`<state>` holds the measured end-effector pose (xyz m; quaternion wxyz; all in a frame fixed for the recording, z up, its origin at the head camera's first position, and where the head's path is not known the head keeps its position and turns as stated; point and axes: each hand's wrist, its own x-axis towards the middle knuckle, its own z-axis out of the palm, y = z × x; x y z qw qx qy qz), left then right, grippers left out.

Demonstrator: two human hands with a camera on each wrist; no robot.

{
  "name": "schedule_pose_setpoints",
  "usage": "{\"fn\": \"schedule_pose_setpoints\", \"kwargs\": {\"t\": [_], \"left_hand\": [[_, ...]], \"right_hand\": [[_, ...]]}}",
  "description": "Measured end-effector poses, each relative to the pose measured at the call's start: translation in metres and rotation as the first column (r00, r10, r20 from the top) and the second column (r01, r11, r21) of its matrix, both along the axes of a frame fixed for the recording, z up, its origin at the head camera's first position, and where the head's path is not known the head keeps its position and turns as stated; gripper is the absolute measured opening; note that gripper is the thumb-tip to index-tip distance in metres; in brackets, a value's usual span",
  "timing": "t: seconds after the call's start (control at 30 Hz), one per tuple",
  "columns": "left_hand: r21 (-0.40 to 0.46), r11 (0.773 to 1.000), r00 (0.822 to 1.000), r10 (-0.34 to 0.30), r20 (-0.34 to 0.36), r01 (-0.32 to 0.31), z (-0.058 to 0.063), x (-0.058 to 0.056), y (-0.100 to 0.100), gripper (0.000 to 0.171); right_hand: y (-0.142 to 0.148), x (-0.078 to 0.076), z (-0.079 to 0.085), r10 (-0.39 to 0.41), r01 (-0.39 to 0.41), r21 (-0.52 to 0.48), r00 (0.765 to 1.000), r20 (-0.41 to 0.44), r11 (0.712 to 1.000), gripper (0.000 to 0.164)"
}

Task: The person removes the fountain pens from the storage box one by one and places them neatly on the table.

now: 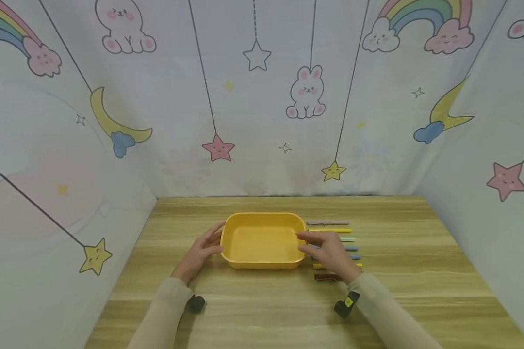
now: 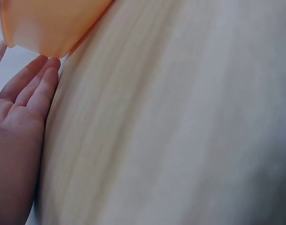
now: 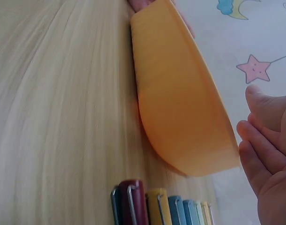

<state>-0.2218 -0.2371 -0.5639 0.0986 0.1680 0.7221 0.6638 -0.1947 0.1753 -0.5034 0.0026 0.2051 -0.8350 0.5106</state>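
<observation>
A yellow rectangular tray (image 1: 264, 265) with rounded corners stands on the wooden table, its inside bare. My left hand (image 1: 199, 253) is at its left end, fingers loosely extended. In the left wrist view its fingertips (image 2: 53, 63) lie against the tray's lower outside. At the right end is my right hand (image 1: 329, 249), fingers and thumb reaching toward the rim; whether they touch it I cannot tell. Below that hand several pens lie side by side, among them a yellow pen (image 1: 338, 230) and a dark red pen (image 3: 133, 199) with a metal clip. The hand partly hides them.
The wooden table (image 1: 262, 310) runs back to a patterned curtain (image 1: 262, 106) with stars, moons and rabbits, which also rises on both sides. Each wrist carries a black camera, such as the right wrist camera (image 1: 345, 306).
</observation>
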Motion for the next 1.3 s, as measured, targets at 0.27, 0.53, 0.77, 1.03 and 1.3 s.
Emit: {"fn": "schedule_pose_setpoints", "kwargs": {"t": [0.27, 0.53, 0.77, 1.03, 1.3], "left_hand": [[-0.001, 1.000, 1.000, -0.001, 0.007, 0.001, 0.001, -0.001, 0.000, 0.072], [-0.017, 1.000, 1.000, 0.012, 0.006, -0.012, 0.001, 0.000, -0.001, 0.071], [-0.016, 1.000, 1.000, 0.002, 0.001, -0.002, 0.001, 0.000, -0.001, 0.071], [0.002, 1.000, 1.000, -0.010, -0.002, 0.010, -0.002, 0.001, -0.002, 0.071], [0.018, 1.000, 1.000, -0.020, -0.011, 0.020, -0.001, 0.001, -0.001, 0.072]], "right_hand": [[-0.020, -0.008, 0.004, 0.046, -0.046, 0.003, 0.999, -0.007, 0.999, 0.039], [-0.040, -0.011, 0.007, 0.066, -0.066, 0.060, 0.998, 0.014, 0.996, 0.039], [-0.056, -0.018, 0.007, 0.093, -0.096, 0.105, 0.995, 0.029, 0.990, 0.039], [-0.070, -0.024, 0.007, 0.167, -0.167, 0.156, 0.986, 0.009, 0.974, 0.041], [-0.085, -0.030, 0.004, 0.201, -0.209, 0.207, 0.978, 0.059, 0.956, 0.040]]}}
